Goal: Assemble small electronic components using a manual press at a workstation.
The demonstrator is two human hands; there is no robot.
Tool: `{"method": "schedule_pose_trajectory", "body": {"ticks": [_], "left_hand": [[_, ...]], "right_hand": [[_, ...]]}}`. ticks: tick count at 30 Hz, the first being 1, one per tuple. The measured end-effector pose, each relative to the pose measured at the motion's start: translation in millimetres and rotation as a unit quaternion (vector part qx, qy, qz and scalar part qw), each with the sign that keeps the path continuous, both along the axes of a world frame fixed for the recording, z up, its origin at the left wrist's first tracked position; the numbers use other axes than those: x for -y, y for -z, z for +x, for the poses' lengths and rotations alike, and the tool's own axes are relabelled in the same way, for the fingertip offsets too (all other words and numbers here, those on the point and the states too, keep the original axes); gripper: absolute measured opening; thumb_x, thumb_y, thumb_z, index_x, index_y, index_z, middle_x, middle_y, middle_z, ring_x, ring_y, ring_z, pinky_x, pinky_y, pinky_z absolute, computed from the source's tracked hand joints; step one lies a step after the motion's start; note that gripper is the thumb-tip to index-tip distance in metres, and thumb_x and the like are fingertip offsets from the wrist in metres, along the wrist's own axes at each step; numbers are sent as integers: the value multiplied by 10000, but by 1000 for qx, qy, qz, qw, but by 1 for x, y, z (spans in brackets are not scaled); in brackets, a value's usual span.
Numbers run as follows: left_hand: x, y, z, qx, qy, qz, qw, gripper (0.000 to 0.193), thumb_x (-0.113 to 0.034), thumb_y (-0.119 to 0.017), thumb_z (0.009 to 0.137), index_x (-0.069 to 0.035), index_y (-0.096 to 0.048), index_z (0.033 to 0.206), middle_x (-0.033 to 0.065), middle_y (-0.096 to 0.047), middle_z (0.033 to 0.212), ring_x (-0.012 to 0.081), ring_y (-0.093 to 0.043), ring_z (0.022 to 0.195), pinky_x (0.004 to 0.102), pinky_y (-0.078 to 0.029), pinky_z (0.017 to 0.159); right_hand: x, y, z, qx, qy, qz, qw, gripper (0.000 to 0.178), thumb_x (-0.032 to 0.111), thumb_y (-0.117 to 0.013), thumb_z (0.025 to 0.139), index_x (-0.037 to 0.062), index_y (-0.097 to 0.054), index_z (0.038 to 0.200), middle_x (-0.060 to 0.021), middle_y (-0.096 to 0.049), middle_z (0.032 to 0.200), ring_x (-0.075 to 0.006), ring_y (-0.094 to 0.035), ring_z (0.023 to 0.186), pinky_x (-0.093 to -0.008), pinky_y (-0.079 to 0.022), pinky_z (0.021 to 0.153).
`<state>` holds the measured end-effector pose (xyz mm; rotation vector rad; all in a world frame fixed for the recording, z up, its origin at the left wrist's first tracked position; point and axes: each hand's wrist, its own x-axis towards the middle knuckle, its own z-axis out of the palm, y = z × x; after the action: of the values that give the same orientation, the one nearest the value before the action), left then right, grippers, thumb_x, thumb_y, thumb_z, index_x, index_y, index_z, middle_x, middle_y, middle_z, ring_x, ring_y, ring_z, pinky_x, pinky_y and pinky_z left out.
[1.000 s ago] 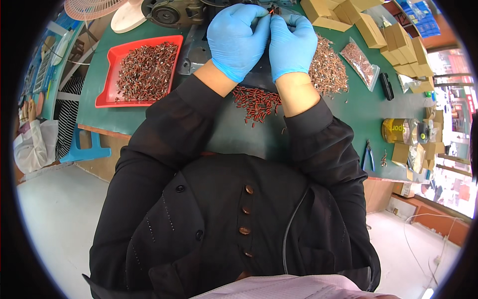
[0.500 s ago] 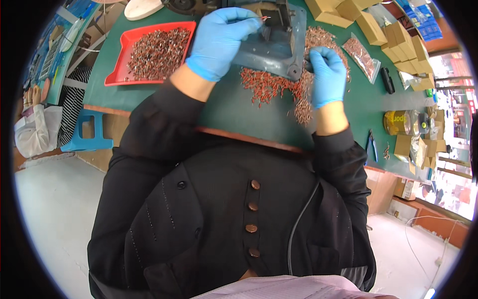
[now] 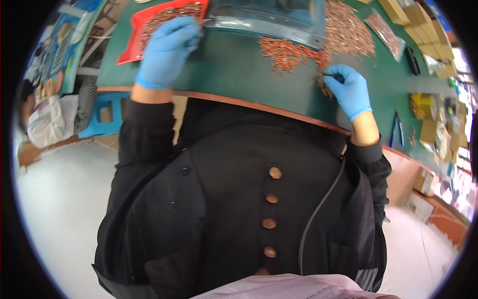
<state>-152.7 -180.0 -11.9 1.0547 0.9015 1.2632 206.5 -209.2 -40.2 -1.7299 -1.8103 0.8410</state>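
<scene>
My left hand (image 3: 168,54), in a blue glove, is over the near right side of a red tray (image 3: 127,57) heaped with small reddish-brown and metallic parts (image 3: 172,16). Its fingers are curled together and blurred, so what they hold, if anything, is hidden. My right hand (image 3: 351,90), also gloved, is closed with thumb and fingers around a small dark object (image 3: 337,78), too unclear to name. It sits at the near edge of the loose small parts. One pile of parts is red (image 3: 285,54), the other copper-brown (image 3: 348,32). Behind them stands a blue-grey machine base (image 3: 264,17).
A clear bag of parts (image 3: 386,32), a black slim object (image 3: 412,61) and blue-handled pliers (image 3: 397,130) lie to the right. Cardboard boxes (image 3: 420,25) line the right edge. A blue stool (image 3: 103,115) stands at left, near another person's white sleeve (image 3: 50,119).
My left hand has moved from the machine leftward and nearer, to the red tray; the small red part at its fingertips no longer shows. My right hand has drawn nearer. The whole view has shifted.
</scene>
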Motion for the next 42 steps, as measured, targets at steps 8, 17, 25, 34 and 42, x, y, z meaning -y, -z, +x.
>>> {"method": "schedule_pose_trajectory", "body": {"ticks": [8,17,25,34,42], "left_hand": [[3,10,27,159,118,-54,979,133,-62,-595,833,2,-633,943,50,-604,804,104,-507,671,224,-406,606],[-35,50,-33,-464,-210,166,844,181,-133,-684,766,-8,-660,895,36,-661,780,93,-599,724,234,-473,686],[-37,46,-39,-640,-225,127,723,216,-205,-607,796,-63,-666,947,105,-670,854,214,-647,765,304,-492,714],[-10,42,111,-489,52,330,805,131,-155,-604,773,-63,-648,856,126,-631,843,301,-606,784,351,-485,700],[9,39,160,-385,156,278,866,221,-60,-654,767,-31,-615,982,68,-606,899,139,-598,762,255,-499,697]], "right_hand": [[15,3,-4,187,-90,131,969,136,60,-694,683,53,-677,818,-91,-611,832,-293,-539,864,-353,-446,783],[-9,22,15,126,-101,147,976,112,77,-670,708,60,-672,818,-89,-619,821,-274,-560,845,-351,-461,754],[-16,26,18,178,-145,171,958,115,87,-679,699,69,-672,812,-91,-619,843,-290,-555,841,-363,-468,751],[-6,34,2,356,-130,236,895,93,109,-604,763,56,-597,840,-116,-590,814,-315,-547,818,-408,-454,721],[7,16,-1,41,-109,105,988,83,69,-558,836,8,-559,893,-128,-591,814,-270,-563,777,-333,-450,736]]}}
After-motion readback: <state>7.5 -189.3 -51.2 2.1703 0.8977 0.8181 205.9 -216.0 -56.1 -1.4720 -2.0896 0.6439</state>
